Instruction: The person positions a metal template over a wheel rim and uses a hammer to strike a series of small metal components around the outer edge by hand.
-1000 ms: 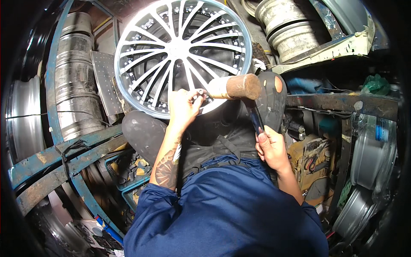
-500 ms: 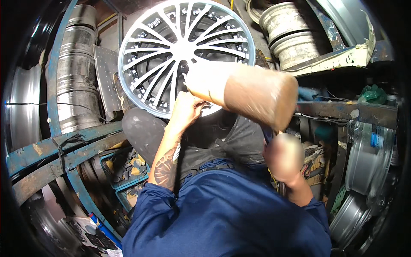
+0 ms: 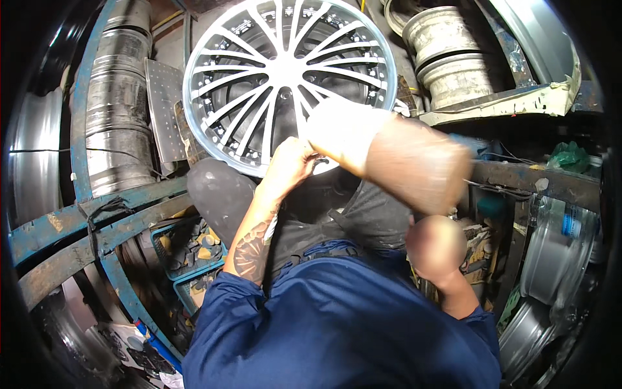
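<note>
A large multi-spoke alloy wheel point(image 3: 285, 70), silver with a dark inside, lies in front of my knees. At its near rim my left hand point(image 3: 289, 163) is closed, fingers curled together; a small dark bit shows by the fingertips, too small to name. To the right, a thick cylindrical mallet point(image 3: 414, 162), pale at one end and brown at the other, is raised over the near right part of the wheel, smeared by motion. My right hand point(image 3: 436, 249) is closed on the mallet's handle below its head; the handle is mostly hidden and the hand is blurred.
Stacked metal rims point(image 3: 120, 97) stand at the left behind a blue metal frame point(image 3: 81, 129). More rims point(image 3: 453, 71) are at the far right, and wrapped ones point(image 3: 551, 259) at the near right. Blue baskets point(image 3: 194, 249) with small pieces sit by my left knee.
The mallet has moved a little to the right and toward me, away from the wheel's hub. My left hand stays at the near rim. The whole view has shifted slightly.
</note>
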`<control>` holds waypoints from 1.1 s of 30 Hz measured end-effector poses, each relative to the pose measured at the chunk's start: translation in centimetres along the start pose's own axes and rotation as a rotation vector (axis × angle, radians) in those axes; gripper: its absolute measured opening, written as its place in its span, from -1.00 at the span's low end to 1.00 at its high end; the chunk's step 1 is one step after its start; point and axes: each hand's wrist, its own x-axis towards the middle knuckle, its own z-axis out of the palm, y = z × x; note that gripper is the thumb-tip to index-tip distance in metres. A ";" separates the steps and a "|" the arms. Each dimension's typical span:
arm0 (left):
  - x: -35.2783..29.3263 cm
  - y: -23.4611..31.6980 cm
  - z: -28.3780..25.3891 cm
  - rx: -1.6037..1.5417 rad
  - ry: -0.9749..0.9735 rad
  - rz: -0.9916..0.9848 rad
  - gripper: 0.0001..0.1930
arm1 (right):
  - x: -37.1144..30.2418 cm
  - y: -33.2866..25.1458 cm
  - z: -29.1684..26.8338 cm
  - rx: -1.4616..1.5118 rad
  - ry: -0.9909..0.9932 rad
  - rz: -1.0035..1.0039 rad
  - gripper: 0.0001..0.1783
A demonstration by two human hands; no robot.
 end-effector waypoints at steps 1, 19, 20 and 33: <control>0.1 0.0 -0.4 0.000 -0.002 -0.002 -0.83 | 0.4 0.5 1.0 -0.133 0.023 0.038 -0.51; 0.1 0.0 -1.0 0.080 -0.088 -0.042 -0.86 | 1.1 2.4 0.4 -0.316 -0.142 0.330 -0.52; -0.1 0.2 -1.1 0.086 -0.118 -0.078 -0.85 | 0.7 2.6 -0.3 -0.236 -0.137 0.376 -0.50; 2.3 2.7 -0.7 -0.296 0.136 -0.405 -0.78 | -2.8 4.9 -0.5 0.628 0.199 0.487 -0.52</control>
